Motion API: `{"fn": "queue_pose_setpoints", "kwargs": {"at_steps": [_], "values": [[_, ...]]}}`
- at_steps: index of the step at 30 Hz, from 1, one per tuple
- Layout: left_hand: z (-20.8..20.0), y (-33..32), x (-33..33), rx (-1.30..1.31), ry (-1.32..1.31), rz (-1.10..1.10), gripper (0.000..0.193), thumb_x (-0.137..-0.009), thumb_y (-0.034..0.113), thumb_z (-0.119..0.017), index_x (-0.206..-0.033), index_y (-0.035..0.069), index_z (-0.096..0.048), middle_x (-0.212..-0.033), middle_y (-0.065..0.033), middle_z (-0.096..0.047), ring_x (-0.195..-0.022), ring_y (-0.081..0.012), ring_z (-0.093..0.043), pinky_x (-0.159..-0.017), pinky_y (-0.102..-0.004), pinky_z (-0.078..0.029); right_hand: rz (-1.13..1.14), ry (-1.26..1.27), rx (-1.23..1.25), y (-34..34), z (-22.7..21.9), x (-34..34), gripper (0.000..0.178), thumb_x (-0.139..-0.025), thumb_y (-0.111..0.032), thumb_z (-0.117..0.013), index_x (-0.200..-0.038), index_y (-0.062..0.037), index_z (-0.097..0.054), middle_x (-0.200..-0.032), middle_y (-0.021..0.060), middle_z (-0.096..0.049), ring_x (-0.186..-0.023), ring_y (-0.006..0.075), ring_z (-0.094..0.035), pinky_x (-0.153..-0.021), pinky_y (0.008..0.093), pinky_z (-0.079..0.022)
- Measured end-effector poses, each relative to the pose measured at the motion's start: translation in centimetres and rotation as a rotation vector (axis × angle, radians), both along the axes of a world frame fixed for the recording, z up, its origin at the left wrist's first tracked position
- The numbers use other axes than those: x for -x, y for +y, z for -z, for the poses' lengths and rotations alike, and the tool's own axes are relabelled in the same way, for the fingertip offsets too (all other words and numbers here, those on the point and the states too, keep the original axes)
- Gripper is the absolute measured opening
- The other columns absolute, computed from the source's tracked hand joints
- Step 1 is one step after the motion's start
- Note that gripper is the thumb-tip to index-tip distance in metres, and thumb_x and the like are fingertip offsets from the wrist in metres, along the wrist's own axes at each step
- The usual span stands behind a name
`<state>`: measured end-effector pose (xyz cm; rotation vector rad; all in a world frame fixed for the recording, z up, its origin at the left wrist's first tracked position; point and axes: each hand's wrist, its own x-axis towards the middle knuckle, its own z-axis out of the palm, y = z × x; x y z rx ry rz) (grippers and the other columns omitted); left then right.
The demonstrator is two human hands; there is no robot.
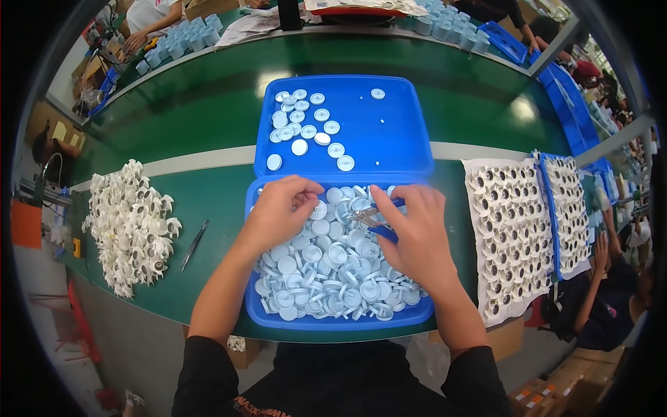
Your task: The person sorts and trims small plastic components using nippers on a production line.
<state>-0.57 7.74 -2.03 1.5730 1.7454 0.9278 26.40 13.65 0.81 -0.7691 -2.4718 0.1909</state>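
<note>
Over the near blue tray (251, 306), heaped with pale blue round plastic caps (333, 257), both my hands are at work. My left hand (278, 212) is closed, thumb and fingers pinched at one pale blue cap (319, 210) beside the thumb tip. Wrapped round a pair of blue-handled side cutters (384, 232) is my right hand (419, 233); the metal jaws point left, toward the cap. Beyond, a second blue tray (389, 142) carries several caps, mostly on its left side, with a few tiny white bits.
Left on the green bench lie a pile of white curved parts (132, 229) and tweezers (195, 244). Rows of white parts with dark centres (511, 236) rest on a cloth at right. Past the green conveyor (208, 97) stand pale blue cups (187, 40). Other people sit around.
</note>
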Motion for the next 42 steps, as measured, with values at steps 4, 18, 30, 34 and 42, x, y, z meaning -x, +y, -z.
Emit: {"fn": "queue_pose_setpoints", "kwargs": {"at_steps": [4,18,30,34,42], "values": [[-0.1,-0.3,-1.6,-0.154,-0.407,-0.026,0.022,-0.094,-0.004,-0.071,-0.116,-0.001,-0.077,-0.106,-0.0086,-0.071,-0.088,-0.0124,-0.070,-0.077,-0.0264,-0.058,-0.021,-0.011,0.045,-0.1,0.5,0.2,0.078,-0.067,-0.010,-0.087,-0.143,-0.0122,-0.067,-0.115,0.0109,-0.060,-0.110,0.0328,-0.058,-0.100,0.0509,-0.042],[-1.2,-1.0,-4.2,-0.309,-0.317,0.024,0.024,-0.087,-0.008,-0.072,-0.109,0.001,-0.071,-0.096,-0.0055,-0.064,-0.074,-0.0097,-0.059,-0.064,-0.0255,-0.048,-0.025,0.058,0.159,-1.1,0.9,-0.3,0.076,-0.070,-0.014,-0.088,-0.143,-0.0114,-0.068,-0.113,0.0113,-0.062,-0.103,0.0319,-0.061,-0.093,0.0468,-0.045],[-1.0,-1.5,-4.8,-0.235,-0.426,0.036,0.025,-0.089,-0.006,-0.073,-0.113,0.002,-0.069,-0.100,-0.0039,-0.061,-0.079,-0.0073,-0.059,-0.067,-0.0234,-0.048,-0.023,0.075,0.216,-1.3,1.1,-0.2,0.075,-0.072,-0.013,-0.088,-0.145,-0.0109,-0.066,-0.115,0.0125,-0.062,-0.105,0.0322,-0.061,-0.091,0.0464,-0.045],[-1.2,-1.7,-4.7,-0.172,-0.417,0.081,0.026,-0.092,-0.013,-0.069,-0.114,0.000,-0.065,-0.107,-0.0037,-0.057,-0.091,-0.0075,-0.058,-0.074,-0.0224,-0.048,-0.023,0.080,0.206,-1.2,1.2,-0.3,0.074,-0.071,-0.011,-0.087,-0.142,-0.0115,-0.067,-0.112,0.0112,-0.063,-0.104,0.0316,-0.062,-0.091,0.0454,-0.045],[-1.3,-2.0,-5.5,-0.183,-0.581,0.210,0.030,-0.101,0.004,-0.072,-0.130,0.001,-0.070,-0.130,-0.0111,-0.069,-0.109,-0.0164,-0.068,-0.087,-0.0292,-0.058,-0.039,0.151,0.316,-1.3,1.7,-0.5,0.059,-0.073,-0.006,-0.084,-0.130,-0.0089,-0.071,-0.097,0.0105,-0.066,-0.089,0.0322,-0.068,-0.074,0.0432,-0.055]]}}
